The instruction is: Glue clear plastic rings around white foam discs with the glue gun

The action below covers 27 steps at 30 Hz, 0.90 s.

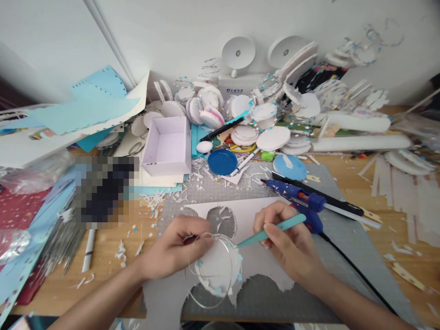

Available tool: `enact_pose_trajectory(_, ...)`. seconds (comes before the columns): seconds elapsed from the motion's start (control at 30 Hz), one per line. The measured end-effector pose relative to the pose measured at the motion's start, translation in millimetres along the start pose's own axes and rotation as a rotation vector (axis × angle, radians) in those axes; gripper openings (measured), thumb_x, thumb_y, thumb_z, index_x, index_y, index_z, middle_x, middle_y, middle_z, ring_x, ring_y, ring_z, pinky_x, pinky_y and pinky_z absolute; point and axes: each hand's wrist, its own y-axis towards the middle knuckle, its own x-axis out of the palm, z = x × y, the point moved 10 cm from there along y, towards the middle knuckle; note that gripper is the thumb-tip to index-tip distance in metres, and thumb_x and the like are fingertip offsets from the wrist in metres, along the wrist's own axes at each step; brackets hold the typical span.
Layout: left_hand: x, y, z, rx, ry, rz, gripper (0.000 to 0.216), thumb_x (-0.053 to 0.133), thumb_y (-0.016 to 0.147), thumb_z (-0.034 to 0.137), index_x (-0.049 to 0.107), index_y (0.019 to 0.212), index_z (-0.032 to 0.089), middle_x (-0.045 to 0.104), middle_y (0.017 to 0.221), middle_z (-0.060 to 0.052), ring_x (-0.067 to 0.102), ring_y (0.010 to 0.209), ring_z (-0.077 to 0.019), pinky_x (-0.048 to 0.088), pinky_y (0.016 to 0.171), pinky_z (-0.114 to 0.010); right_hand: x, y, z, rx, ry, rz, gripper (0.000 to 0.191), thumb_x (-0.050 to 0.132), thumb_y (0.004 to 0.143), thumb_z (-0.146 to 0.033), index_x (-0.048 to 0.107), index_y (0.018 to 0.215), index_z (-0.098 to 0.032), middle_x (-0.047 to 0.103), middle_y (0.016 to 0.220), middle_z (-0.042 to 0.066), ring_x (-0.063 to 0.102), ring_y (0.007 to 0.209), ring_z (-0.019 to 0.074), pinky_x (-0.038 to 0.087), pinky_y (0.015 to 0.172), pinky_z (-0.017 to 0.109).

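Observation:
My left hand (182, 250) pinches the upper left edge of a round white disc (216, 270) with thumb and fingers. Small pale blue and white stars sit around the disc's rim, and thin silvery wire rings (210, 306) loop across and below it. In my right hand (292, 250) is a pair of teal tweezers (291, 222), gripped between thumb and fingers. Their tips point left and meet the disc's upper right edge; whether they hold a star there is too small to tell. Underneath lies a white sheet (252, 220) with round holes cut out.
A blue glue gun (299, 195) with its black cord lies right of my hands on the grey cutting mat (350, 261). Behind are a white open box (167, 151), a blue lid (222, 162) and stacked white discs (273, 137). Paper scraps litter the wooden table.

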Motion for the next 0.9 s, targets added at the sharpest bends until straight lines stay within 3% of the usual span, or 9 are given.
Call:
enact_pose_trajectory(0.33, 2.0, 2.2, 0.1, -0.004, 0.004, -0.011, 0.037, 0.044, 0.091, 0.030, 0.031, 0.058, 0.019, 0.031, 0.058, 0.004, 0.030, 0.056, -0.0114, 0.023, 0.052, -0.027, 0.6, -0.2, 1.0, 0.022, 0.007, -0.008, 0.012, 0.057, 0.090, -0.032, 0.051, 0.085, -0.023, 0.056, 0.078, -0.003, 0.049, 0.060, 0.0066, 0.040, 0.053, 0.018)
enact_pose_trajectory(0.9, -0.8, 1.2, -1.0, 0.007, 0.016, 0.007, 0.038, 0.044, 0.092, 0.028, 0.030, 0.058, 0.019, 0.030, 0.058, 0.004, 0.029, 0.055, -0.0111, 0.023, 0.052, -0.027, -6.9, 9.7, -13.0, -0.059, 0.112, 0.124, 0.015, 0.054, 0.091, -0.030, 0.055, 0.079, -0.022, 0.052, 0.073, -0.002, 0.046, 0.057, 0.0078, 0.038, 0.052, 0.021)
